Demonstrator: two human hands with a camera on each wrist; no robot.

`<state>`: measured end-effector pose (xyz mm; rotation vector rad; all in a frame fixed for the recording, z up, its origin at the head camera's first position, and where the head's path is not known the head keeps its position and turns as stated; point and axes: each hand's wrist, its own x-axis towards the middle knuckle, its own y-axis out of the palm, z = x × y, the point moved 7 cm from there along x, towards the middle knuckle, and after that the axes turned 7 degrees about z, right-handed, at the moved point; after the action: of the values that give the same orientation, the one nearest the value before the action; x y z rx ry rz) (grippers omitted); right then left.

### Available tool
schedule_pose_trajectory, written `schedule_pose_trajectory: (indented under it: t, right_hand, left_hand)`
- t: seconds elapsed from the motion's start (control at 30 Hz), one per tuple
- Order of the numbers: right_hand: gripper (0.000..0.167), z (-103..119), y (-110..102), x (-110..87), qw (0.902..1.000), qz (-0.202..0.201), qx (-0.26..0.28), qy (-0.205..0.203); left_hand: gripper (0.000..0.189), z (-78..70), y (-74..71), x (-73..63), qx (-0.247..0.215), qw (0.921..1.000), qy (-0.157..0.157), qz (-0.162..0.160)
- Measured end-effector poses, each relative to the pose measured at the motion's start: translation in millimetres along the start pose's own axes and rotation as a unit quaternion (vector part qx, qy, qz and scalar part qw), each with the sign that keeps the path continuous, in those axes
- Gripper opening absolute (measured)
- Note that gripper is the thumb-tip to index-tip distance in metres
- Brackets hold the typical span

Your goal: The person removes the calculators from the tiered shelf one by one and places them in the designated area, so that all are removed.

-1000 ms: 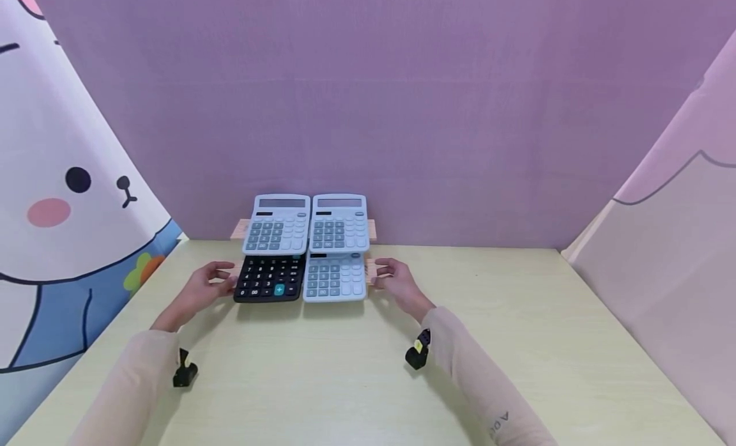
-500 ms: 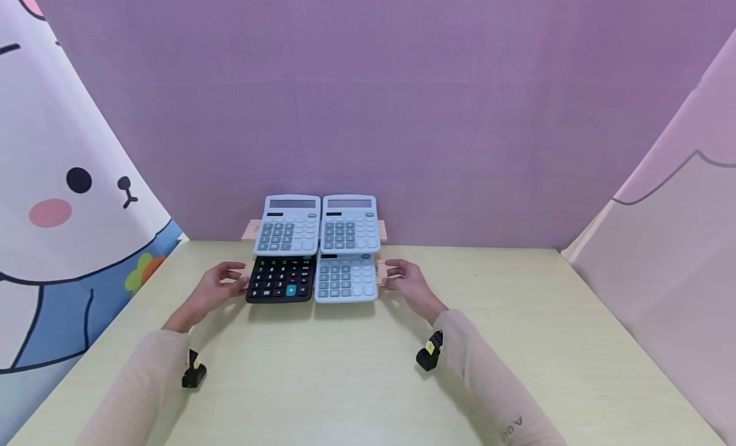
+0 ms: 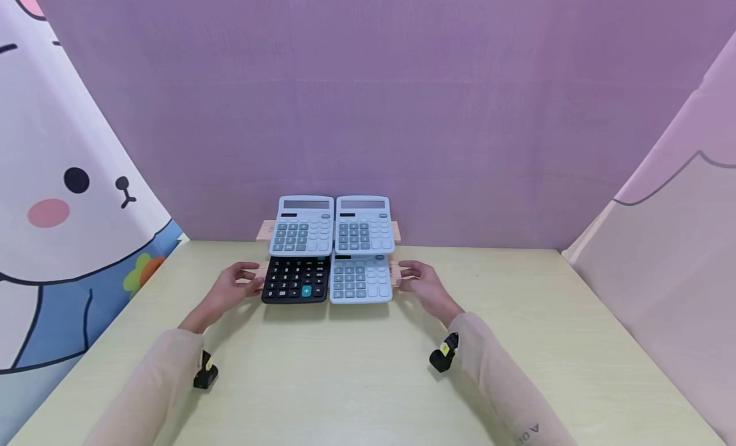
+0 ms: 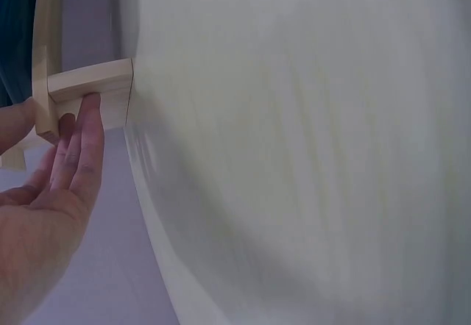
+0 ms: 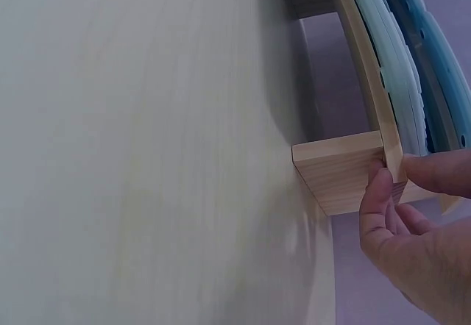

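Purple cloth (image 3: 368, 114) hung behind; my left hand (image 3: 229, 289) and right hand (image 3: 427, 289) pinched the tiered wooden stand (image 5: 342, 163), likely for positioning; the next move needed steadiness.

The head view is bright and evenly lit, the light seeming to come from above — soft-edged shadows lie beneath the left sleeve (image 3: 152, 382) and right sleeve (image 3: 512, 382), and a blurry band darkens the tabletop (image 3: 322, 382) along the near side of the black calculator (image 3: 296, 283). Digits on the pale calculators (image 3: 361, 232) are faint, those on the black one clearer. Both wrist views are dimmer and greyer, with smeared wood grain, broad hazy shadows and a weak sheen near the wooden stand (image 5: 338, 167) — its edges fairly crisp on the right, softer on the left.
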<state>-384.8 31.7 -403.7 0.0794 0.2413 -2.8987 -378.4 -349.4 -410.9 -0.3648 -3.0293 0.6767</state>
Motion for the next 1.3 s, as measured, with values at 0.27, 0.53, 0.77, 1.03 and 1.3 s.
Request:
schedule_pose_trajectory:
  t: [0.27, 0.53, 0.77, 1.03, 1.3]
  right_hand:
    - [0.052, 0.0, 0.7, 0.3, 0.9999, 0.001, -0.011, 0.006]
    - [0.053, -0.3, 1.4, 0.0, 0.9999, 0.008, -0.011, 0.005]
    - [0.054, -0.5, 1.4, 2.0, 0.9998, 0.011, -0.017, 0.007]
    - [0.054, -0.4, 2.1, 1.9, 0.9995, 0.017, -0.025, 0.009]
    - [0.054, 0.1, 2.4, 1.5, 0.9991, 0.021, -0.037, 0.009]
  left_hand:
    - [0.050, -0.2, 0.3, 0.5, -0.015, 0.9998, 0.014, -0.005]
    - [0.050, -1.5, -0.4, -0.8, -0.020, 0.9997, 0.014, -0.007]
    - [0.050, -3.6, 0.2, -1.9, -0.023, 0.9996, 0.011, -0.008]
    - [0.050, -0.2, -0.8, -0.6, -0.038, 0.9991, 0.012, -0.009]
    - [0.050, 2.0, -1.6, 1.9, -0.042, 0.9990, 0.013, -0.010]
